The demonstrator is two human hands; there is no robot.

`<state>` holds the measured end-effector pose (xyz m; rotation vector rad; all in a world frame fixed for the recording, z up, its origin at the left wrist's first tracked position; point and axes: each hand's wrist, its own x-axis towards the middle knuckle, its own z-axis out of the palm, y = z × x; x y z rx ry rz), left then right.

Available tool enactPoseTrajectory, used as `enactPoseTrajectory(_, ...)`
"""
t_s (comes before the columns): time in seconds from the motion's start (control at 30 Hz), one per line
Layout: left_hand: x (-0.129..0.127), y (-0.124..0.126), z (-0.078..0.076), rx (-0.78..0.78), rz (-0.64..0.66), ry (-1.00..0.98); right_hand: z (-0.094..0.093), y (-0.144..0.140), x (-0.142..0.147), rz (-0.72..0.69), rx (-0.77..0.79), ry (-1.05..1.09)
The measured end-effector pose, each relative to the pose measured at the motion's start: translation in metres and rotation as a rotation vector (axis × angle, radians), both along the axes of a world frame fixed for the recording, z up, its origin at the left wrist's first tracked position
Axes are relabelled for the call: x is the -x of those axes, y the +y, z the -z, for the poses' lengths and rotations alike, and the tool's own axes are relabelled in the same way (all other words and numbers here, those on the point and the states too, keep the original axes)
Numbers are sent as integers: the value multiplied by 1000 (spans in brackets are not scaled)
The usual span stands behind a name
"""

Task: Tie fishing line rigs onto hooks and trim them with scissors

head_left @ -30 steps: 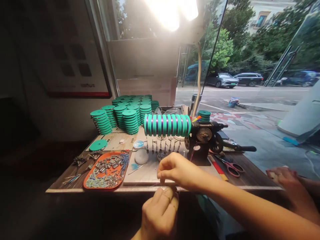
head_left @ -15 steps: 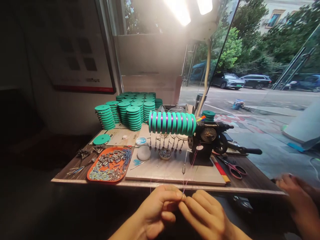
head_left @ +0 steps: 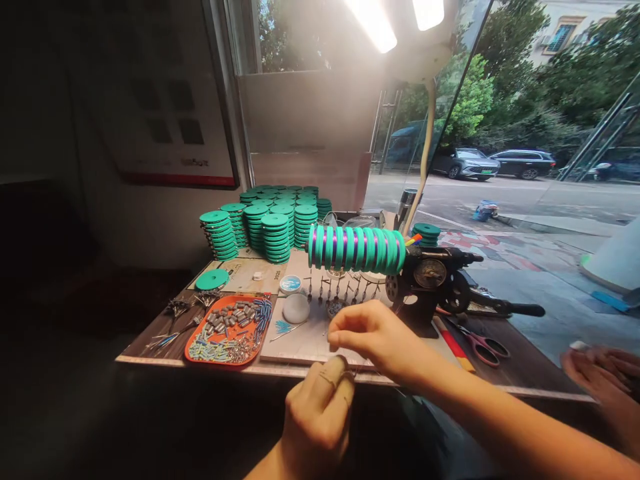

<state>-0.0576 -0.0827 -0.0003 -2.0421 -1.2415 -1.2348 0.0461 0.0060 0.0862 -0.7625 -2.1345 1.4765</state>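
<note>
My left hand is closed in a fist just below the table's front edge; a thin line ran into its fingers a moment ago, and little of it shows now. Above and to the right, my right hand reaches across the pale board, thumb and fingertips curled close together; whatever they hold is too small to make out. Behind it, a row of small metal swivel rigs hangs beneath green spools wound with purple line, mounted on a black hand-cranked winder.
An orange tray holds sinkers and small tubes. Stacks of green spools stand behind. A round white lid lies near the tray. Scissors and a red-yellow strip are at right. Another person's hands show far right.
My right hand has left my left hand, moving up and over the board. My left hand has turned into a fist and shifted slightly left. The view has swung a little left.
</note>
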Motion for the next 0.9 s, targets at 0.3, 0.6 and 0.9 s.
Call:
enactPoseTrajectory(0.3, 2, 10, -35, 1358, 399, -1576, 43, -30, -47, 117, -1209, 118)
enactPoseTrajectory(0.6, -7, 8, -34, 1507, 521, -1829, 108, -44, -48, 256, -827, 260)
enactPoseTrajectory(0.9, -1, 1, -18, 600, 161, -392, 63, -63, -36, 39, -885, 69)
